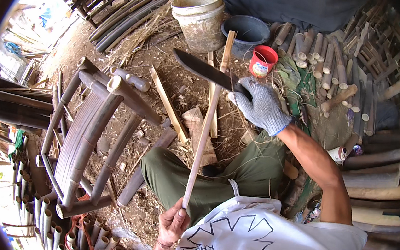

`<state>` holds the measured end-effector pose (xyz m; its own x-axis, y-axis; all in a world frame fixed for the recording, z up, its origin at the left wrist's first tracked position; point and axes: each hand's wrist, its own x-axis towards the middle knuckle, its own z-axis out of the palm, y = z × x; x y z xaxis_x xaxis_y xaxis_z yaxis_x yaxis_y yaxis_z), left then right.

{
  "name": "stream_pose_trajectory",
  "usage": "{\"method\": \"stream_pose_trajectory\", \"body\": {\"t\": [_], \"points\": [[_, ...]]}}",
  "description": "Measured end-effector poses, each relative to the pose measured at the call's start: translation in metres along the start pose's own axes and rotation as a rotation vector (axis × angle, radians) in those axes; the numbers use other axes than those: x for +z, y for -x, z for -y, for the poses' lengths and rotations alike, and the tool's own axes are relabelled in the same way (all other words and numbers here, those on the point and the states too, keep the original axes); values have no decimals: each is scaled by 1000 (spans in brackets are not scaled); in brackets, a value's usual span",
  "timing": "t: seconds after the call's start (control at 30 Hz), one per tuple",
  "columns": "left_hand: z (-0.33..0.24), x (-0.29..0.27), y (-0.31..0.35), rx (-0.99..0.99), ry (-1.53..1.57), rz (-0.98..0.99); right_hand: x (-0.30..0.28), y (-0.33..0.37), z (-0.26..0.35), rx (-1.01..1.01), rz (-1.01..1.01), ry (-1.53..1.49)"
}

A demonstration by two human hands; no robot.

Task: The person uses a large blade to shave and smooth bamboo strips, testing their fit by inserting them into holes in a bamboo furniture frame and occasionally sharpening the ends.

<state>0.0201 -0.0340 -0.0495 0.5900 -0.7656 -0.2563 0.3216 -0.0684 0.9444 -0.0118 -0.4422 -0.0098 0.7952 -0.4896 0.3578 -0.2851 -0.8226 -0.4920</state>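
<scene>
Bamboo strip [201, 149]: one, long, slim, above your lap; long axis runs away from you, far end leaning slightly right, toward the black basin [244, 47]. Knife [198, 68]: one, broad dark blade, crossing the strip's far half, tip pointing left and slightly away; contact cannot be told. Your left hand [172, 224]: bare, fingers closed around the strip's near end. Your right hand [261, 106]: grey-gloved, curled tight on the knife's handle end. Ground [192, 83] beyond: white bucket [197, 28], red pail [261, 69].
</scene>
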Motion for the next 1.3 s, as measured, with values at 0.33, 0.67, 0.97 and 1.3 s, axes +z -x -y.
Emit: {"method": "stream_pose_trajectory", "body": {"t": [0.33, 0.67, 0.97, 1.3], "points": [[-22, 6, -46, -65, 402, 76, -39, -28, 10, 133, -143, -265], [-69, 49, -117, -147, 700, 192, 20, 35, 76, -396, 32, -29], [-47, 29, -51, -274, 560, 189, -1, -6, 27, 24, 39, 68], [-13, -5, 18, -385, 515, 148, -27, -22, -12, 91, -52, 16]]}}
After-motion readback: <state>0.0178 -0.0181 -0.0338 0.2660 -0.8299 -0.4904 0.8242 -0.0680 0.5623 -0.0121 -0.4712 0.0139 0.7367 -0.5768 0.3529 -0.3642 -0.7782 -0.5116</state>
